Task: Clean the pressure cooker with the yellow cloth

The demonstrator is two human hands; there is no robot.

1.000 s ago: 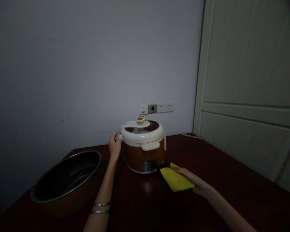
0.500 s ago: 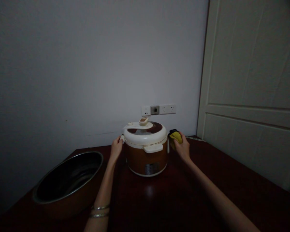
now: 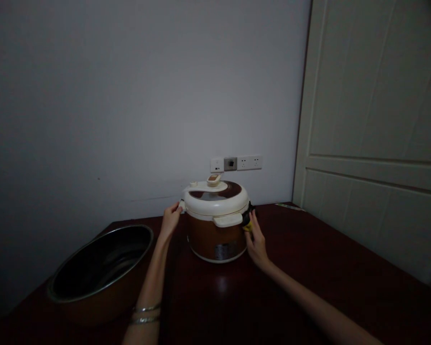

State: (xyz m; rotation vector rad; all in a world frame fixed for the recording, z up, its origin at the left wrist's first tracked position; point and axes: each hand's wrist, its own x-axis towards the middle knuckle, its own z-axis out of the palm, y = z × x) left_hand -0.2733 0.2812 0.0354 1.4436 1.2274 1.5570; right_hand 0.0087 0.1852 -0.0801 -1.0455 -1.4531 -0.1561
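An electric pressure cooker [image 3: 215, 235], brown-sided with a white lid [image 3: 219, 205], stands upright on the dark red table. My left hand [image 3: 171, 219] grips the cooker's side handle [image 3: 181, 206] at the left. Against the right side of the cooker, my right hand [image 3: 257, 243] presses a yellow and black cloth [image 3: 249, 225], its fingers over it. Part of the cloth is hidden behind the fingers and the cooker's front handle [image 3: 227, 220].
A large dark pot [image 3: 100, 287] with a metal rim stands at the left of the table [image 3: 294, 268]. Wall sockets [image 3: 249, 162] sit behind the cooker. A white panelled door [image 3: 373, 143] rises at the right.
My right hand has moved left and down with the cloth, from beside the cooker onto its right side. My left hand stays at the handle.
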